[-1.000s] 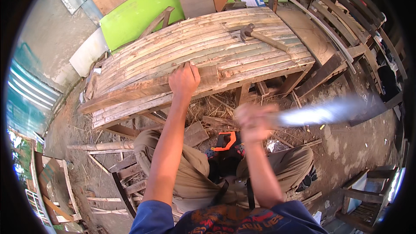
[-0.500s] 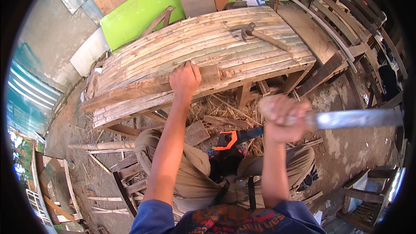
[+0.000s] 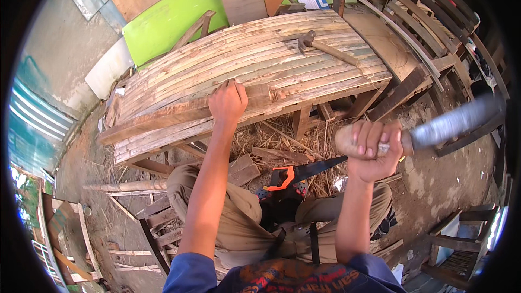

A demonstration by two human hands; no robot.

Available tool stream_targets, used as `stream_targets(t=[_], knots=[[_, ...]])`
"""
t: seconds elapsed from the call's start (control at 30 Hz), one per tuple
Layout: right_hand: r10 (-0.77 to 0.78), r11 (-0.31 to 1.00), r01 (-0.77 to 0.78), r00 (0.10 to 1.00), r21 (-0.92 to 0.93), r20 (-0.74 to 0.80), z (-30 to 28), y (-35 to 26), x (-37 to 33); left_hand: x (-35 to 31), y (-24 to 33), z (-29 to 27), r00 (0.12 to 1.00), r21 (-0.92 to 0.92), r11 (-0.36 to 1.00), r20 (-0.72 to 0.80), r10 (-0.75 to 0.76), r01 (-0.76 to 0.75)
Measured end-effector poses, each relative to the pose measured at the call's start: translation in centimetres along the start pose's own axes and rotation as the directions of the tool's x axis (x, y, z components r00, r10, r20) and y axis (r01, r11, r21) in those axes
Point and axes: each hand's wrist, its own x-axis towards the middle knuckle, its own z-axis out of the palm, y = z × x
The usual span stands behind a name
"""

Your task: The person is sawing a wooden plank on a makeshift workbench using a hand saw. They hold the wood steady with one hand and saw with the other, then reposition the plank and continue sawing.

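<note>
My left hand is closed over a squared wooden beam, near its right end. The beam lies along the front of a slatted wooden bench. To the right of the bench front, my right hand grips a machete by its thick wooden handle. Its broad metal blade, blurred by motion, points right and slightly upward, apart from the beam. A hammer with a wooden handle rests toward the bench's right end, out of both hands.
A handsaw with an orange-edged handle is between my knees, over straw and wood scraps. Green boards lean behind the bench. Slatted wooden furniture stands at far right, and a wooden frame sits at lower right.
My right hand has shifted a little right, and the machete blade has tilted from nearly level to pointing upward. My left hand stays on the beam.
</note>
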Motion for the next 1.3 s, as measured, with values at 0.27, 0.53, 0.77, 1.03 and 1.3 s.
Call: stream_targets(t=[0.27,0.53,0.77,1.03,1.3], knots=[[0.906,0.377,-0.916,0.332,0.141,-0.262,-2.5,10.8,-17.5,0.7,-0.5,0.3,1.0,0.032,0.999,0.013,0.019,-0.019],[0.033,0.998,-0.035,0.998,0.043,0.044,0.5,-0.2,0.8,0.1,-0.7,0.5,1.0,0.028,1.0,0.004,0.009,-0.01],[0.795,0.389,-0.885,0.463,-0.257,-0.392,-2.1,12.1,-14.5,0.4,0.0,0.7,0.998,-0.01,1.0,0.054,-0.021,0.021],[0.422,0.899,-0.437,0.874,-0.007,-0.242,-1.3,3.1,-4.2,0.5,-0.9,0.1,1.0,0.017,1.0,-0.003,0.017,-0.017],[0.324,0.876,-0.411,0.889,-0.253,-0.323,-2.4,12.3,-12.4,0.5,0.4,0.9,1.0,-0.009,1.0,0.024,-0.004,0.004]])
